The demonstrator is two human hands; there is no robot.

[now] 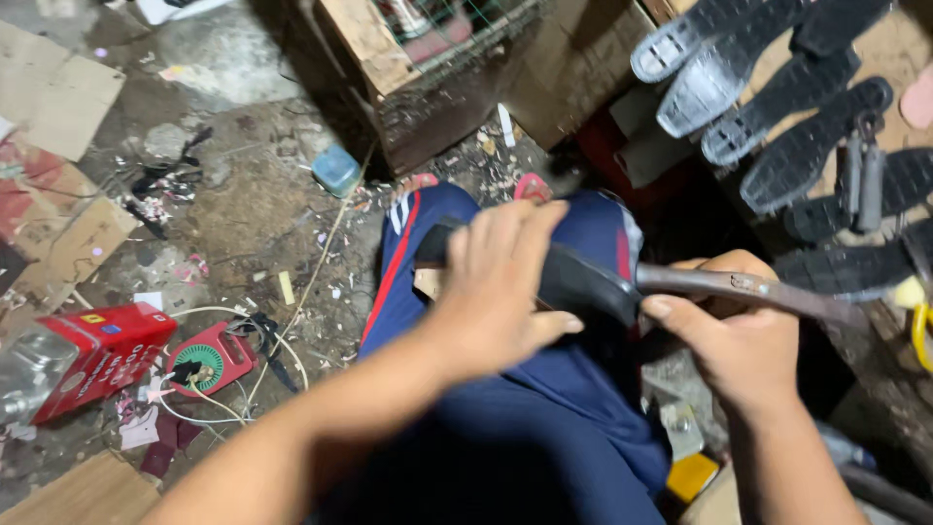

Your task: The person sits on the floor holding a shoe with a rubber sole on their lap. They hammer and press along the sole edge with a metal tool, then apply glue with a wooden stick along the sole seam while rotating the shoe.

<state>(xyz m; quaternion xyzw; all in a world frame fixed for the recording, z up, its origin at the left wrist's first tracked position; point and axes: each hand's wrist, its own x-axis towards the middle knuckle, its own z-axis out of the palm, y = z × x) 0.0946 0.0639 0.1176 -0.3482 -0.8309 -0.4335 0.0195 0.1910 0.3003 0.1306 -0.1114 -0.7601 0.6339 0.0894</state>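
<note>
— Sole [573, 282], black and rubbery, is sitting right over the person's lap, lying across the blue trousers [544, 428] with the red side stripe.

— Which hand is holding it?

— Left hand [496, 292] is gripping it from above; that grip is clamped on the sole, fingers curling over the top edge and thumb sticking out toward the right. Everything there is blurring a bit.

— And the other hand?

— Right hand [739, 340] is closing around a rusty metal tool [748, 287], a long dark bar. Its grip is wrapped tight on the bar, thumb lying along the near side. The bar's left end is meeting the sole, though I cannot tell exactly how they are touching.

— What is lying beyond that?

— More black soles [777, 97] are lying in a row on the surface [904, 58] to the right, tread upward, with a pair of grey-handled pliers [863, 180] resting among them. A yellow thing [918, 331] is poking in at the right edge.

— And the floor?

— It is looking littered. A red box [92, 355] is lying at the left, near a small red device [209, 358] with white cords trailing from it. Cardboard pieces [58, 87] are spreading along the left side, a pale blue container [337, 170] is sitting by a wooden crate [428, 68] with wire mesh, and pink sandals [530, 187] are showing past the knees.
</note>
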